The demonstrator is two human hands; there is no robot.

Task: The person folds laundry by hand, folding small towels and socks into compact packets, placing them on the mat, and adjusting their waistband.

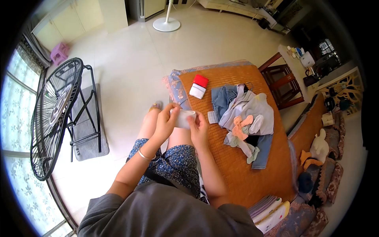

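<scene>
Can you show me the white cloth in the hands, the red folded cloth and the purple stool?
White cloth [181, 119]: head view, middle of the cloth.
Red folded cloth [201, 81]: head view, its top surface.
Purple stool [59, 52]: head view, middle of its body.

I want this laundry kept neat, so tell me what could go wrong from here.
The white cloth, held between the left hand and right hand, might slip or come undone. The red bundle and white bundle sit near the edge of the mat; a bump could spread them. Small pieces in the loose pile might get tangled or overlooked.
</scene>
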